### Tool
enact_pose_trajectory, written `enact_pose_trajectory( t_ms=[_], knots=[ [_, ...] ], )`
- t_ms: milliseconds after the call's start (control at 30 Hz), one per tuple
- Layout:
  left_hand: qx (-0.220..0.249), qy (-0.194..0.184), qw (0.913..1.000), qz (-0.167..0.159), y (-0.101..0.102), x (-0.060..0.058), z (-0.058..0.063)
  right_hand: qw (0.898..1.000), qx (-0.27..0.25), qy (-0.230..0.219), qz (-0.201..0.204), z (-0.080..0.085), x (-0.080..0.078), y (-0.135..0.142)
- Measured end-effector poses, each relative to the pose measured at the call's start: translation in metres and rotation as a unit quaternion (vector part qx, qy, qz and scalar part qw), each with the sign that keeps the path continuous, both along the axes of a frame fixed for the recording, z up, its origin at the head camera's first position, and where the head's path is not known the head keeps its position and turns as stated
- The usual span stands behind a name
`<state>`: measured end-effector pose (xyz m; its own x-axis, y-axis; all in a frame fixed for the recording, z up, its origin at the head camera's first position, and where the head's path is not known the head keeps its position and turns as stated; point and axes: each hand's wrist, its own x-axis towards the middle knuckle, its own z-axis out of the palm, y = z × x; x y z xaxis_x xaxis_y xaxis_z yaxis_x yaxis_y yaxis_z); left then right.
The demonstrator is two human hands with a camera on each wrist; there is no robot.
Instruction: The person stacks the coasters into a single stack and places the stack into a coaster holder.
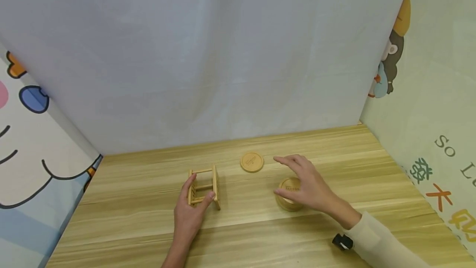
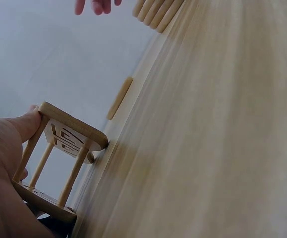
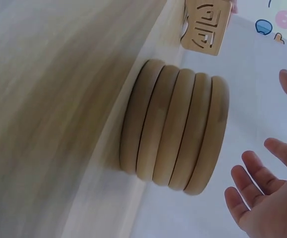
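My left hand [image 1: 187, 216] grips a small wooden coaster holder [image 1: 216, 187], thumb on its right panel and fingers at the left one. The holder has two cut-out side panels [image 2: 74, 124] joined by thin dowels, and it stands on the table. Over to the right, a stack of several round wooden coasters [image 3: 176, 129] sits on the tabletop. Above that stack hovers my right hand [image 1: 311, 185], thumb and fingers spread wide with nothing between them. One single coaster [image 1: 252, 162] lies flat between the holder and the stack, a little farther back.
The wood-grain table [image 1: 141, 226] runs back to a pale grey cloth wall [image 1: 208, 61]. Printed cartoon panels [image 1: 29, 164] flank it on the left and right. A small black device [image 1: 342, 242] is beside my right sleeve [image 1: 375, 235].
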<state>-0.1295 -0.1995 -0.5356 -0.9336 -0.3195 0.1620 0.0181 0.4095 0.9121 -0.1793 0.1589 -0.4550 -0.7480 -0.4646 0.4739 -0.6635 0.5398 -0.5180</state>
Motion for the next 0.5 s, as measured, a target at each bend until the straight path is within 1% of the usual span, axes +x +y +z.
enact_pose_trajectory(
  t_ms=[100,200,233,300,367,433,500],
  knots=[
    [0.002,-0.017,0.9998,0.001,-0.004,-0.005,-0.009,1.000,-0.018,0.004,0.001,0.000,0.003,-0.004],
    [0.006,-0.029,0.9995,-0.006,-0.005,-0.006,-0.011,1.000,-0.025,0.012,0.003,0.000,0.007,-0.011],
    [0.007,-0.025,0.9996,-0.006,-0.004,-0.004,-0.007,1.000,-0.026,0.014,0.003,0.000,0.009,-0.013],
    [-0.007,-0.014,0.9999,-0.001,-0.002,-0.003,-0.005,1.000,-0.026,0.016,0.002,0.000,0.013,-0.018],
    [-0.009,-0.005,0.9999,0.000,0.001,0.001,0.001,0.999,-0.029,0.017,-0.001,-0.001,0.016,-0.024],
    [-0.014,0.002,0.9999,0.006,0.002,0.001,0.001,0.999,-0.034,0.018,-0.005,-0.002,0.020,-0.028],
    [-0.009,0.003,1.0000,0.003,0.002,0.001,0.001,0.999,-0.037,0.020,-0.013,-0.003,0.022,-0.032]
  ],
)
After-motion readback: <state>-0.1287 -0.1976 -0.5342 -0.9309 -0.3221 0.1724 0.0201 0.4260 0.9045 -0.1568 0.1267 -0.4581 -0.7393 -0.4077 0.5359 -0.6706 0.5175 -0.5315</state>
